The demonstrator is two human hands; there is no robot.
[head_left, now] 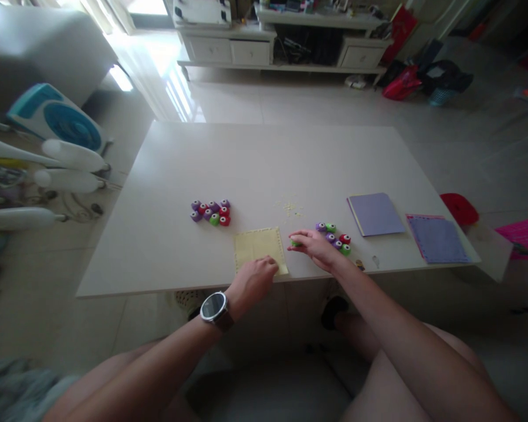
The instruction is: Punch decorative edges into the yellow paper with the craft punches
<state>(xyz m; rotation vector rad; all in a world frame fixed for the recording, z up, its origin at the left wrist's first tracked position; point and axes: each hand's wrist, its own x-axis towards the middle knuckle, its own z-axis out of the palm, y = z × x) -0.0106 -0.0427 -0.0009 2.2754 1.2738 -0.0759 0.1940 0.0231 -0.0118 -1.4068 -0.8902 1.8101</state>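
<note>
A sheet of yellow paper (257, 249) with small holes punched along its edges lies near the table's front edge. My left hand (259, 271), with a watch on the wrist, has its fingers curled over the sheet's lower right part. Just right of the sheet, my right hand (312, 245) holds a small green craft punch (295, 242) between thumb and fingers. Beside and partly behind that hand stand several craft punches (344, 239) in purple, red and green. Another group of craft punches (224, 211) sits to the left of the sheet.
Tiny yellow paper bits (290, 207) lie scattered beyond the sheet. On the right are a stack of purple paper (375, 214) and punched purple sheets (437, 239). A small clear item (375, 261) lies near the front edge of the white table (264, 158). A red stool (459, 208) stands beyond.
</note>
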